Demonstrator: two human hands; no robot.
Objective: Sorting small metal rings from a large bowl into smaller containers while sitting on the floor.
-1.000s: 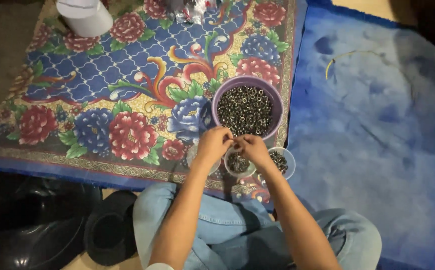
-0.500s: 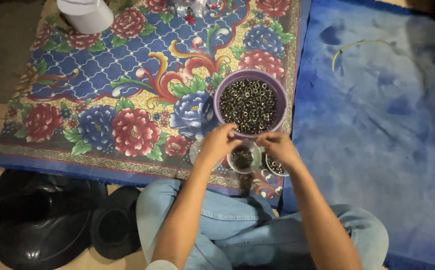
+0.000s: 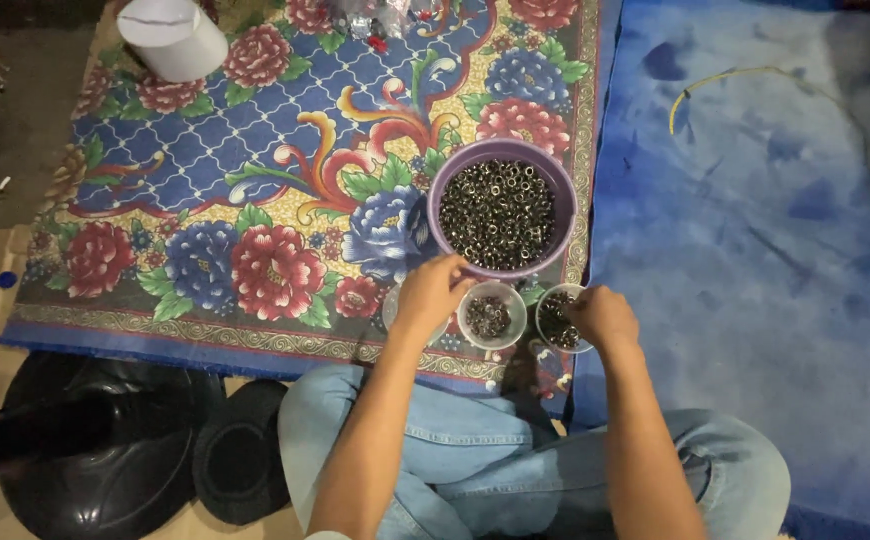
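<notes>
- Purple bowl [image 3: 555,190] on the floral mat [image 3: 255,200], filled with small dark metal rings [image 3: 497,212].
- Just below, three small clear cups in a row: middle cup [image 3: 492,315] with a shallow heap of rings; right cup [image 3: 557,320] also holding rings; left cup [image 3: 393,308] mostly hidden, contents impossible to tell.
- Left hand [image 3: 433,292] over the left cup, fingertips near the purple bowl's rim; grip cannot be made out.
- Right hand [image 3: 603,318] curled over the right cup's edge; grip likewise unclear.
- White bucket [image 3: 173,38] upside down at the mat's far corner.
- Blue cloth [image 3: 755,250] alongside to the right.
</notes>
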